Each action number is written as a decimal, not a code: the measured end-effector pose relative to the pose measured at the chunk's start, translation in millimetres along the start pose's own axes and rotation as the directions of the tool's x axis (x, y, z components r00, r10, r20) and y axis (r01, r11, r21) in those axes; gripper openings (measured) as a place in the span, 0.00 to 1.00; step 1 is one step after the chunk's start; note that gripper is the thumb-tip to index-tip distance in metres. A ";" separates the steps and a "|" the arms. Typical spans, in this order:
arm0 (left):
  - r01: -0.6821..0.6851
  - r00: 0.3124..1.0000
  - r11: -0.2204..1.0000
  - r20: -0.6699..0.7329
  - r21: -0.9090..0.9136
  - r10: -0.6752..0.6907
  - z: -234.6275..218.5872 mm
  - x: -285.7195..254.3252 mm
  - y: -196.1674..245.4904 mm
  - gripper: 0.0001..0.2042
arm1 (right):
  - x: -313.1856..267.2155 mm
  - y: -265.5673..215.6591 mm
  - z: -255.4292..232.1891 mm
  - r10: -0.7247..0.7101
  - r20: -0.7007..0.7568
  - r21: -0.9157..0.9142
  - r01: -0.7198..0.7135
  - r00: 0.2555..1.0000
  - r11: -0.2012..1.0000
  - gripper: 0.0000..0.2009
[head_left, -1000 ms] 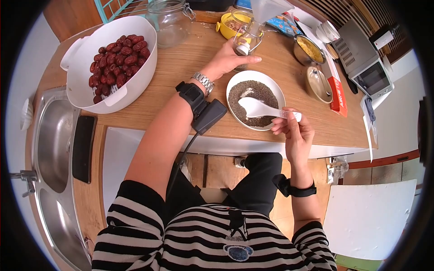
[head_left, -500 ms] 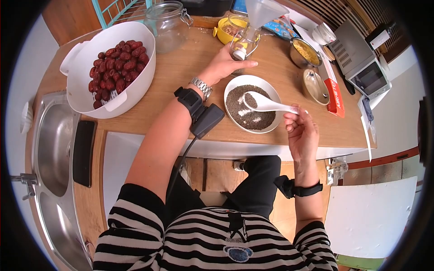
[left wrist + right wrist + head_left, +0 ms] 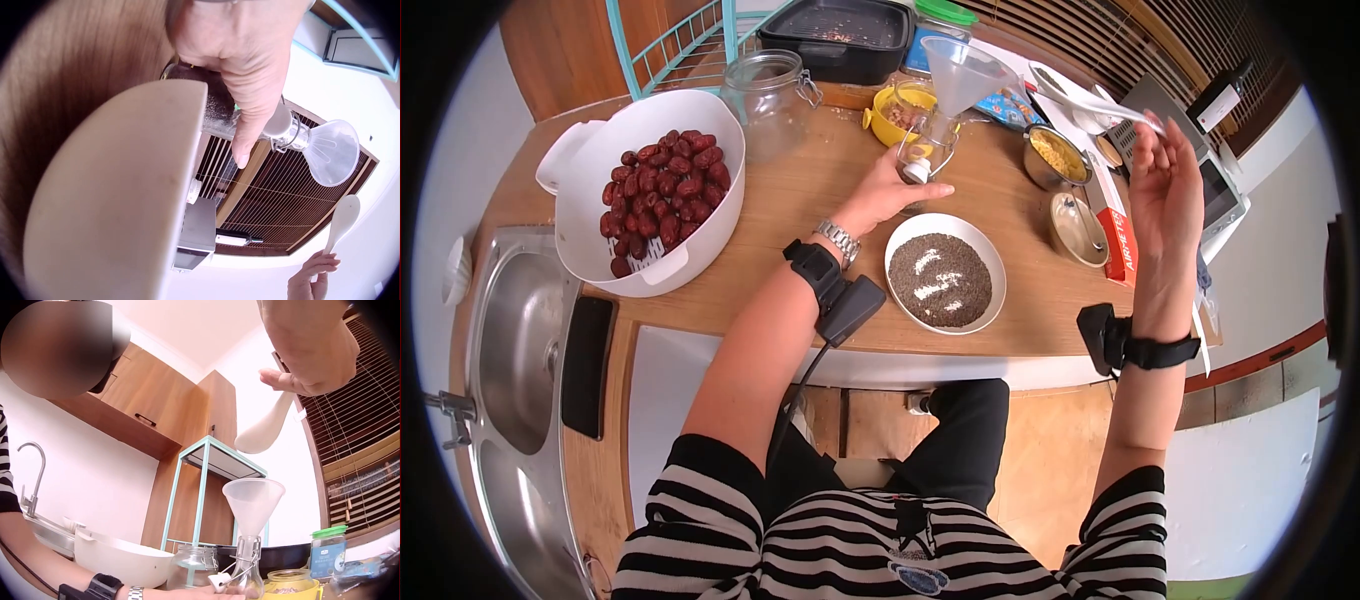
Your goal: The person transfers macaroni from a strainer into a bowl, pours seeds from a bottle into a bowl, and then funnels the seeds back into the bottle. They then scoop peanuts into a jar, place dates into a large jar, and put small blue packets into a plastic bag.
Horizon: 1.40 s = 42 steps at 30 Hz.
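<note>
While the basin (image 3: 585, 165) sits left of the bottle (image 3: 941, 145) and the bowl (image 3: 992, 270) just beside it, the left hand (image 3: 887, 190) clasps the bottle, the funnel (image 3: 960, 75) stands in its mouth, and the right hand (image 3: 1168, 190) pinches the spoon (image 3: 1090, 101), raised to the bottle's right.

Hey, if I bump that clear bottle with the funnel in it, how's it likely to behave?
The bottle looks like clear glass, so probably stiff and apt to crack if it falls. The wide funnel perched in its narrow neck may wobble or tip out. Dark grains inside might add a little steadying weight.
</note>
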<state>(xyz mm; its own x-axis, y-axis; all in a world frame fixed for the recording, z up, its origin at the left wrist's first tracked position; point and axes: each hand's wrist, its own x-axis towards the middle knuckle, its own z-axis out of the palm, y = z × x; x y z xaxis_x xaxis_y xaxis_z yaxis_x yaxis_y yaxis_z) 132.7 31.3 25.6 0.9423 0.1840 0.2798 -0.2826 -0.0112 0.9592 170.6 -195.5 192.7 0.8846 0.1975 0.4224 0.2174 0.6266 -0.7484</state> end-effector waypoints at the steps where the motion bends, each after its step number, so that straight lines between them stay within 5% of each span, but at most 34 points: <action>1: 0.010 1.000 1.000 0.002 -0.018 -0.010 0.1 -0.8 0.8 0.30 | 6.8 1.3 1.3 -0.001 0.003 0.001 0.001 1.000 1.000 0.09; 9: 0.035 0.999 0.999 0.005 -0.023 -0.035 0.3 -1.3 3.6 0.31 | 6.9 22.8 32.9 -0.042 0.167 -0.283 0.089 0.985 0.955 0.12; 12: 0.026 1.000 0.999 0.000 -0.019 -0.026 0.4 -1.5 3.7 0.31 | -4.7 29.7 32.9 -0.154 0.430 -0.458 0.362 0.890 0.812 0.14; 15: 0.026 1.000 0.999 0.002 -0.019 -0.026 -0.3 -0.5 1.8 0.32 | -16.5 28.1 22.9 -0.246 0.390 -0.379 0.398 0.888 0.836 0.14; 19: 0.012 1.000 1.000 0.007 -0.013 -0.012 -0.3 0.1 0.1 0.34 | -39.9 26.9 -16.0 -0.179 0.194 -0.078 0.197 0.965 0.977 0.13; 21: 0.021 1.000 1.000 -0.001 -0.009 -0.021 -0.1 -1.0 1.8 0.34 | -56.8 39.3 -30.4 -0.009 -0.154 0.084 0.022 0.988 0.996 0.12; 25: 0.017 1.000 0.999 -0.014 -0.051 -0.017 0.6 -1.2 0.3 0.32 | -91.8 77.9 -86.4 0.363 -0.070 0.207 -0.343 0.929 0.916 0.11; 27: 0.016 1.000 0.998 0.004 -0.055 -0.016 0.2 -1.0 -1.6 0.31 | -102.5 92.8 -104.3 0.437 -0.044 0.302 -0.405 0.898 0.863 0.11; 37: 0.063 0.996 0.997 -0.059 -0.042 -0.066 0.7 1.2 -1.5 0.30 | -118.6 113.3 -120.1 0.469 0.044 0.546 -0.414 0.882 0.728 0.11; 42: 0.064 0.996 0.998 0.056 0.004 -0.064 -0.6 0.7 -0.4 0.38 | -116.0 117.1 -120.5 0.453 0.008 0.560 -0.379 0.891 0.736 0.11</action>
<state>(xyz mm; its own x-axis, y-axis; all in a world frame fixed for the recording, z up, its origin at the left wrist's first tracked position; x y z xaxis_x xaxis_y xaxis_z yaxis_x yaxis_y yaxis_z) 133.4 32.0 25.4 0.9670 0.1294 0.2196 -0.2211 -0.0031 0.9752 143.2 -235.9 -5.5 0.8839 0.4659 0.0413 -0.4065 0.8088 -0.4249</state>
